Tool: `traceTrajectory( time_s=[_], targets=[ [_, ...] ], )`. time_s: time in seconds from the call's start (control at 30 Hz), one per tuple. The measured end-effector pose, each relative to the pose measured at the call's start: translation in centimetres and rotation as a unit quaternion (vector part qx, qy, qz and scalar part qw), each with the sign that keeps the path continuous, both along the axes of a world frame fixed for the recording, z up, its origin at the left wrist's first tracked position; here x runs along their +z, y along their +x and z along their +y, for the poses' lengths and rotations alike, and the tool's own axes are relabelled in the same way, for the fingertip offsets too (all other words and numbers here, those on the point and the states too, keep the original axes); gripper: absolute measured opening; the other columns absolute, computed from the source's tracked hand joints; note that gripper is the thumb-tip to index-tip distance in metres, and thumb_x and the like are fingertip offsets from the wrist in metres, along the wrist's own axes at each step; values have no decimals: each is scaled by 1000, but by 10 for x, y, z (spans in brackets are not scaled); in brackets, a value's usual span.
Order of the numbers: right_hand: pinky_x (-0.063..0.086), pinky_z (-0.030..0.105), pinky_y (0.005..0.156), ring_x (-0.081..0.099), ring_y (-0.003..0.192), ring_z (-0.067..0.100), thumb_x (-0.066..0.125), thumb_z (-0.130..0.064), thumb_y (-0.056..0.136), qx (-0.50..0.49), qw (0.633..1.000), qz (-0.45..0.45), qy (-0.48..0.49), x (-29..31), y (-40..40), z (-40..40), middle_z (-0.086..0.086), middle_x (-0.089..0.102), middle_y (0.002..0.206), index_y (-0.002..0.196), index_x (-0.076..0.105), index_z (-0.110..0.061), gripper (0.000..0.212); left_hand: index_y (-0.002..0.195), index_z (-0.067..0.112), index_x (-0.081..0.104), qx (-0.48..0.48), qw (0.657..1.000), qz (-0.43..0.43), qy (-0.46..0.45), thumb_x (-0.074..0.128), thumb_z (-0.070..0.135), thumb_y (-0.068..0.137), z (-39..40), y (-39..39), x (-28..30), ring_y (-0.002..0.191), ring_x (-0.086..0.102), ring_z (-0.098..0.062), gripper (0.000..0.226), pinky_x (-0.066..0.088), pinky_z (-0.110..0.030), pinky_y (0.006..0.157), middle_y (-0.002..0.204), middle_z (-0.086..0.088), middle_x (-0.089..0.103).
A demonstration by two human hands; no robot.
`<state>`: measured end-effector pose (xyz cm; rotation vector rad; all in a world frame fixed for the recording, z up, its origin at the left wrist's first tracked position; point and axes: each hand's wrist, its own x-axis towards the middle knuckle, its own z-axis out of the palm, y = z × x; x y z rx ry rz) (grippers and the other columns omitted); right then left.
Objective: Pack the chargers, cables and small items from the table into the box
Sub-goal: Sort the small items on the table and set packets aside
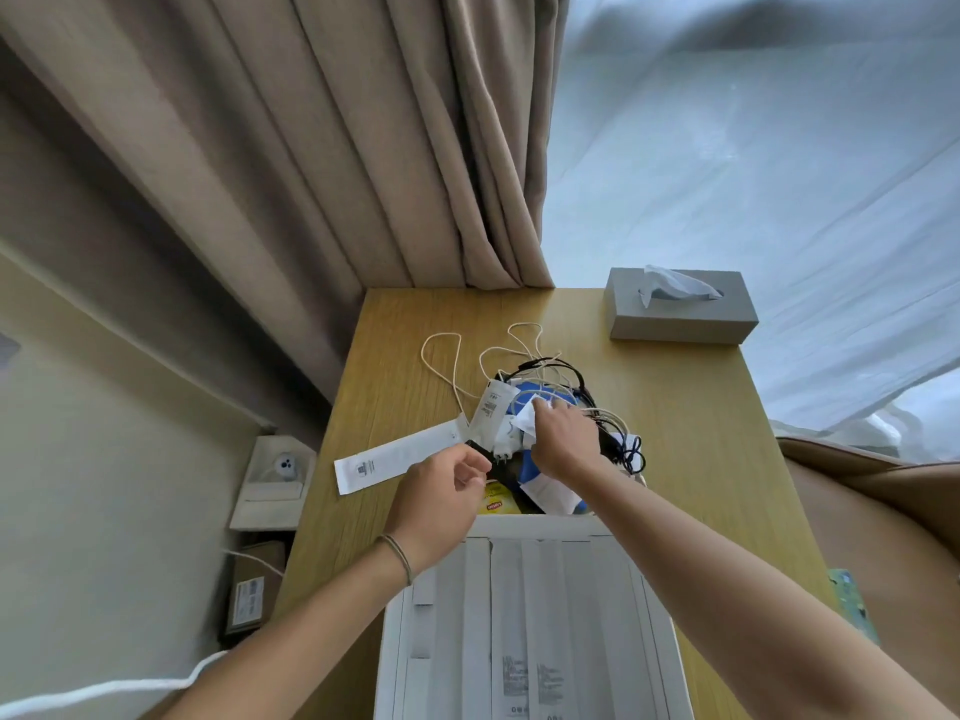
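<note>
A white box [524, 522] stands on the wooden table [395, 366], its lid folded toward me. Inside lie a yellow tea packet [498, 504], blue and white items and a tangle of black cables [618, 444]. Beige cables [452, 371] trail from the pile onto the table behind it. My right hand [563, 441] reaches over the box and pinches a crumpled white paper [527, 415]. My left hand [447, 491] pinches a small black thing [480, 449] at the box's left edge, next to a white charger [501, 444]. A white sachet [491, 410] leans there too.
A long white paper strip [395, 454] lies left of the box. A grey tissue box [680, 306] stands at the table's far right corner. Beige curtains [311, 148] hang behind. A wall socket unit [275, 480] and a brown seat [872, 506] flank the table.
</note>
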<state>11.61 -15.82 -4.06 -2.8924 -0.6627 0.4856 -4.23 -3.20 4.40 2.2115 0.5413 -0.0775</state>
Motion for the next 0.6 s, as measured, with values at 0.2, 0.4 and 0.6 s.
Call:
traceTrajectory(
  time_s=[0.2,0.4,0.6],
  targets=[
    [44,36,68,62,95,28,66,-14,83,24,999,-44,-17,-14,5,2,5,62,99,104,56,-14,24,93,31,69,9,1000,26,-1,64,21,90,14,19,-10,83,64,-1,12,52,-21,70,86,13,70],
    [32,33,53,48,65,29,55,-6,81,-51,997,-23,60,-3,6,-7,5,62,76,78,54,-14,9,88,31,67,23,998,62,-11,67,16,85,26,43,-31,78,63,-3,15,45,-19,62,79,15,66],
    [49,29,54,65,70,17,65,-19,94,-221,908,107,339,23,-2,-21,-4,68,78,83,65,-16,11,98,28,64,21,996,89,22,58,17,91,30,78,-58,87,62,-14,14,46,-22,63,99,5,67]
  ],
)
